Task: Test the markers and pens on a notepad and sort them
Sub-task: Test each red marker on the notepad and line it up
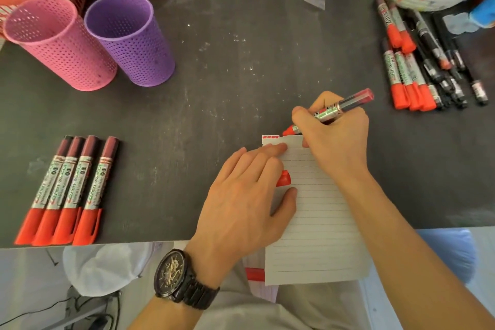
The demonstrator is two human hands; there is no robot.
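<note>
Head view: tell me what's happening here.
A person is testing a red marker: the right hand grips it, tip at the top of the notepad, beside red marks. The left hand presses the notepad flat, a red cap showing beside its fingers. Four capped markers lie in a row at left; a mixed pile at right.

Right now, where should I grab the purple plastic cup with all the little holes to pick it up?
Probably wrap your hand round the middle of the purple perforated plastic cup, coming from its right: it stands upright and round, and the pink perforated plastic cup crowds its left side.
</note>
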